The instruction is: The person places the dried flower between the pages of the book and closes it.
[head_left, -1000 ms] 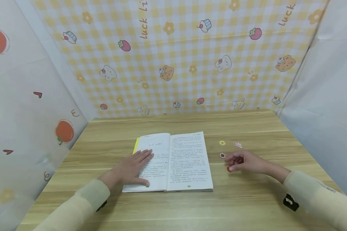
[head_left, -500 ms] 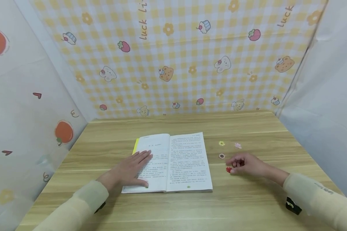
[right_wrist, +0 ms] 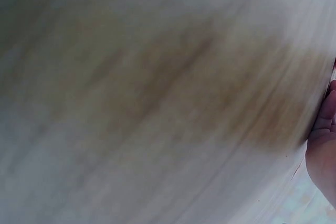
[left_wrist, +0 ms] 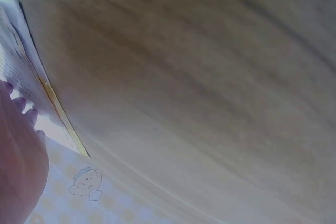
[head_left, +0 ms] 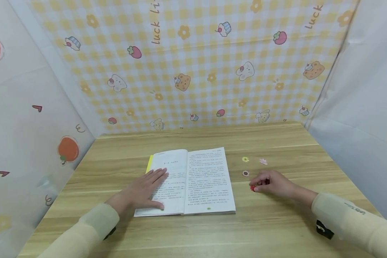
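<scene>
An open book (head_left: 209, 182) with printed pages lies on the table. My left hand (head_left: 144, 190) rests with its fingers straight on the left page, thumb spread near the lower edge. In the left wrist view, part of that hand (left_wrist: 21, 156) shows beside the book's edge (left_wrist: 63, 121). To the right of the book, my right hand (head_left: 272, 184) pinches a small red flower (head_left: 252, 188) at the tabletop between thumb and forefinger, partly covering it. The right wrist view catches only the side of that hand (right_wrist: 323, 145), with the flower mostly out of sight.
Three more small flowers lie between the book and my right hand or beyond it: a white one with a dark centre (head_left: 245, 173), a yellow one (head_left: 245, 159) and a pink one (head_left: 263, 161). A checked cloth (head_left: 200, 96) hangs behind the wooden table (head_left: 193, 236).
My right thumb and forefinger have closed in on the red flower, covering more of it. My left hand stays on the page. The head view has shifted slightly.
</scene>
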Motion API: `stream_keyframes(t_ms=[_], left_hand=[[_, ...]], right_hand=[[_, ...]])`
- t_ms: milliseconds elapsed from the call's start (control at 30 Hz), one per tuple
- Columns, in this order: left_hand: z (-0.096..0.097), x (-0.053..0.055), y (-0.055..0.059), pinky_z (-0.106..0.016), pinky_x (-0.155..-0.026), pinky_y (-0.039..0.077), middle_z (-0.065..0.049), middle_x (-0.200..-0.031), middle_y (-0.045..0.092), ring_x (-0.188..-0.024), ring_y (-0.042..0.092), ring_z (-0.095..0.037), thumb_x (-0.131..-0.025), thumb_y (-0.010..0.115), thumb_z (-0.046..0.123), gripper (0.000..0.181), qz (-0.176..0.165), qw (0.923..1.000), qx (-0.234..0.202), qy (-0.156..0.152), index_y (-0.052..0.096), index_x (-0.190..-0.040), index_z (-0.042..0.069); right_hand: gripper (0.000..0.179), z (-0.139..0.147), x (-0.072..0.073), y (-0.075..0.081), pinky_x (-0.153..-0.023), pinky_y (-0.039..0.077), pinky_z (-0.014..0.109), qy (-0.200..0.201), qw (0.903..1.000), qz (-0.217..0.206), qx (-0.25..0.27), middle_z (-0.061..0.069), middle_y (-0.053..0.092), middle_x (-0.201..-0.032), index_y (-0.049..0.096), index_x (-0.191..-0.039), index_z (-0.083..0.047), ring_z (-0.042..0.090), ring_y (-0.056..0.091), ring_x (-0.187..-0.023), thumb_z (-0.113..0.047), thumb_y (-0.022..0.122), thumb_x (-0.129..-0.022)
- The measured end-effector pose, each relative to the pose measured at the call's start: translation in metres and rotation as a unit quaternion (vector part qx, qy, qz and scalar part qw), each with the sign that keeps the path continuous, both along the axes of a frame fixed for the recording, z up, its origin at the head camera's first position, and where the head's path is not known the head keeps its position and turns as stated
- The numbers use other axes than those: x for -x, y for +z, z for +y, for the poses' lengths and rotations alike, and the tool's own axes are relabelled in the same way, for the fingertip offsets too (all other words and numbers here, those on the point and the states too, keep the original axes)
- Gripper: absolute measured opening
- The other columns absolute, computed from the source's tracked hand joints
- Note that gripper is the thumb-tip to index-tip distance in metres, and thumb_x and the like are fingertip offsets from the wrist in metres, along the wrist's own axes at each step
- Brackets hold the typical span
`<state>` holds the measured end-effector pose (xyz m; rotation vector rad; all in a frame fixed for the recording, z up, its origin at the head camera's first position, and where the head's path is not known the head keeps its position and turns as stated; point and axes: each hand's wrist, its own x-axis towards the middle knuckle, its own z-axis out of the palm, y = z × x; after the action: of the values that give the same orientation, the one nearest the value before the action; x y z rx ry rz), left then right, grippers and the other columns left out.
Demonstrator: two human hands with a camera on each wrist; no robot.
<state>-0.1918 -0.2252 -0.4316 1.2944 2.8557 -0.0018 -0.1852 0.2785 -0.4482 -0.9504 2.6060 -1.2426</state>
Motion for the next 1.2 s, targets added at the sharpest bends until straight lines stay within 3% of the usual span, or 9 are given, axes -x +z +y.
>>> stream_keyframes(t_ms=[300,533,833,1000,1200], left_hand=[[0.0,-0.001,-0.001,-0.047,-0.115,0.022,-0.015,-0.157,0.025,-0.143,0.023,-0.032,-0.081,0.047,0.079,0.108,0.0,1.0,-0.002,0.002,0.026,-0.152,0.0],[-0.001,-0.001,-0.003,-0.046,-0.115,0.022,-0.015,-0.158,0.024,-0.144,0.022,-0.031,-0.081,0.046,0.08,0.109,0.005,1.0,0.001,0.003,0.026,-0.152,0.001],[0.0,0.0,-0.001,-0.046,-0.115,0.021,-0.014,-0.158,0.023,-0.144,0.021,-0.03,-0.08,0.045,0.081,0.109,-0.002,1.0,0.004,0.008,0.025,-0.152,0.001],[0.001,0.0,0.002,-0.045,-0.116,0.018,-0.013,-0.159,0.021,-0.145,0.018,-0.03,-0.08,0.043,0.082,0.11,-0.014,0.9997,0.015,0.014,0.024,-0.153,0.002],[0.002,-0.001,0.004,-0.043,-0.117,0.015,-0.012,-0.16,0.018,-0.146,0.016,-0.029,-0.079,0.041,0.083,0.111,-0.026,0.9992,0.022,0.021,0.021,-0.154,0.003]], right_hand=[[0.011,0.0,-0.001,0.0,-0.064,0.049,0.024,-0.007,0.9999,-0.009,-0.009,-0.006,0.066,-0.089,0.078,-0.096,-0.011,0.007,0.057,-0.077,-0.013,0.075,-0.085],[0.007,-0.001,-0.002,0.001,-0.068,0.051,0.024,-0.032,0.998,-0.053,-0.015,-0.006,0.065,-0.09,0.076,-0.091,-0.017,0.009,0.06,-0.081,-0.014,0.076,-0.084],[0.004,-0.003,-0.003,0.009,-0.069,0.051,0.023,-0.058,0.9949,-0.083,-0.001,-0.001,0.068,-0.09,0.075,-0.087,-0.013,0.01,0.06,-0.082,-0.011,0.076,-0.084],[0.01,-0.005,-0.005,0.016,-0.07,0.052,0.024,-0.077,0.9862,-0.144,0.024,0.006,0.07,-0.093,0.074,-0.092,-0.005,0.012,0.062,-0.084,-0.011,0.075,-0.084],[0.022,-0.009,-0.006,0.023,-0.074,0.055,0.03,-0.095,0.963,-0.242,0.073,0.012,0.07,-0.104,0.07,-0.103,0.001,0.018,0.064,-0.092,-0.015,0.072,-0.088]])
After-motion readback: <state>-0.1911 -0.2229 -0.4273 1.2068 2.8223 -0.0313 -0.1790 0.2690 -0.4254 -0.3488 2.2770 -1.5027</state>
